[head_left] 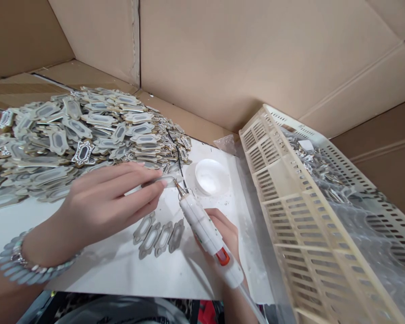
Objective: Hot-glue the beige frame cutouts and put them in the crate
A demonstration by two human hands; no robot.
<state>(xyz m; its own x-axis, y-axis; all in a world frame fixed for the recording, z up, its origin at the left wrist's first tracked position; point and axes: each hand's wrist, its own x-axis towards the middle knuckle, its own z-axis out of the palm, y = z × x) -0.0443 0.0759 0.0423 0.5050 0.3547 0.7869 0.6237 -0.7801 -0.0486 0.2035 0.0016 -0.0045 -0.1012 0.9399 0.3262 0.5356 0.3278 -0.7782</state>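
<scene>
A first-person view looks down at a white work surface (97, 265) set inside walls of brown cardboard (243, 58). At the centre of the frame, the left hand (104, 202) reaches in from eight o'clock, its fingers extended and pinched around a small, thin pale piece (165, 181) held flat just above the surface. A beaded bracelet (23, 263) circles that wrist. The right hand (222, 234) comes up from six o'clock with its fingers wrapped around a white glue gun (207, 236) with an orange trigger; the metal nozzle (179, 188) points toward eleven o'clock and meets the edge of the piece held by the left hand. Just below the left hand's fingers, four flat grey ornate frame-shaped pieces (158, 235) lie side by side on the white surface. At ten o'clock, a large heap of similar frame-shaped pieces (74, 135), cream and grey, is piled high, reaching to the left edge of the frame. A dark cord (179, 157) runs across the right edge of this heap toward the glue gun. At one o'clock from the nozzle sits a small round white dish (212, 176). At three o'clock, a cream plastic basket (303, 216) with slotted sides stands tilted, lined with clear plastic and holding small pale items too blurred to identify.
</scene>
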